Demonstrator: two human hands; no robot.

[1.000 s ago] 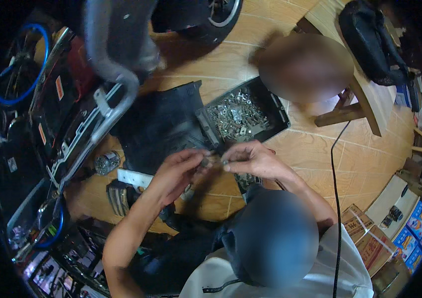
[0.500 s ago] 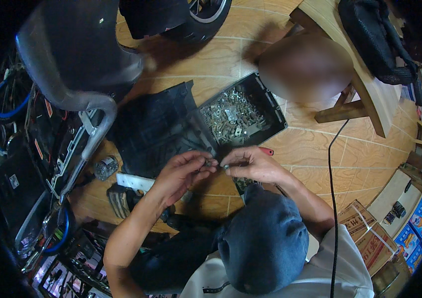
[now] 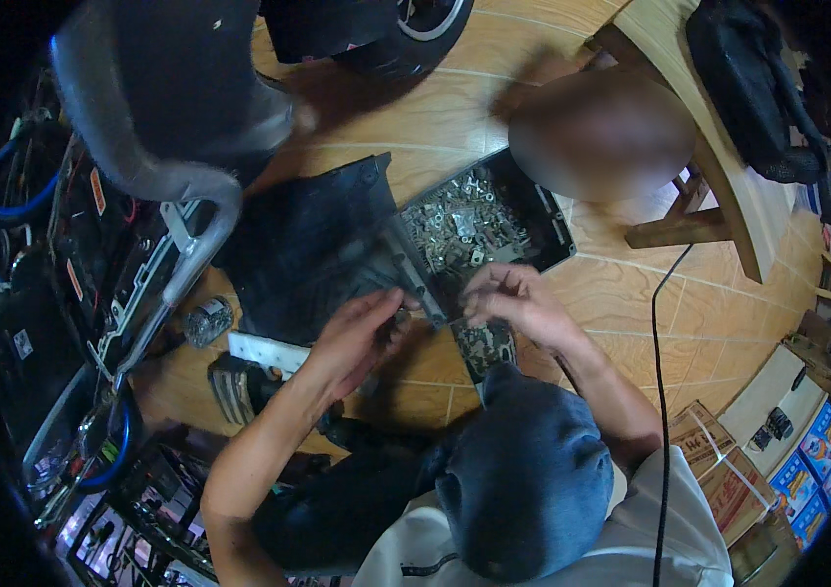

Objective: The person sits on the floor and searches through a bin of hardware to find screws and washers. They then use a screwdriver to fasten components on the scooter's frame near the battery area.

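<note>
My left hand is closed around a small object I cannot make out, over the edge of a black plastic panel. My right hand has curled fingers beside it to the right, above small metal parts; what its fingertips hold, if anything, is unclear. Just beyond, an open black box holds several bolts, nuts and washers. A narrower container of metal parts lies below my right hand. A clear jar of small parts stands left of the panel, near a white strip.
A scooter body and wheel fill the upper left and top. A wooden stool bears a black bag. A black cable crosses the tiled floor. Cardboard boxes lie at lower right.
My right hand has moved right, away from my left hand, its fingers more curled, uncovering part of the narrow container. My left hand stays roughly in place, its fingers drawn in.
</note>
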